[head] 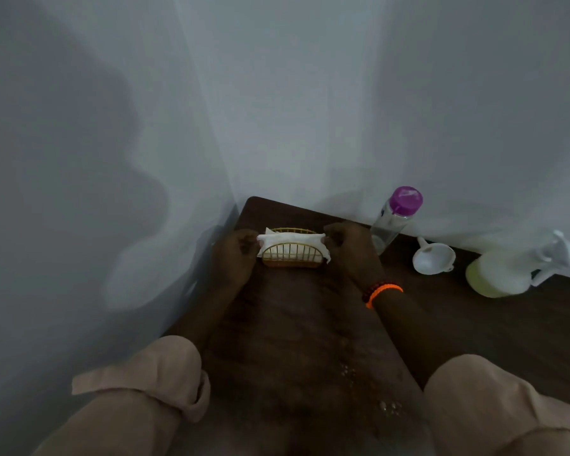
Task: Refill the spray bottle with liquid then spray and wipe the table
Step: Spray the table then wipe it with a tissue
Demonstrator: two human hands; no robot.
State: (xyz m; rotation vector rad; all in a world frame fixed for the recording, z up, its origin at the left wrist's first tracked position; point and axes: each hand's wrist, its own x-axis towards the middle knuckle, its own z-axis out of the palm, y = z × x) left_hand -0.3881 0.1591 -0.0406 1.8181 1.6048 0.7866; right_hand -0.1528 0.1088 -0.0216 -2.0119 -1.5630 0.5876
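A gold wire napkin holder point(291, 255) stands near the far left corner of the dark wooden table point(458, 324), with white napkins point(290, 241) in it. My left hand point(236, 258) pinches the napkins' left end and my right hand point(348, 248) pinches their right end. At the right, a white spray bottle point(520, 268) holds yellowish liquid. A clear bottle with a purple cap point(396, 215) stands against the wall, and a white funnel point(433, 258) lies between the two bottles. Droplets point(389, 408) glisten on the table near me.
Grey walls close the table in at the left and back. An orange and dark bead bracelet point(380, 292) circles my right wrist. Rolled beige sleeves cover both forearms near the bottom of the view.
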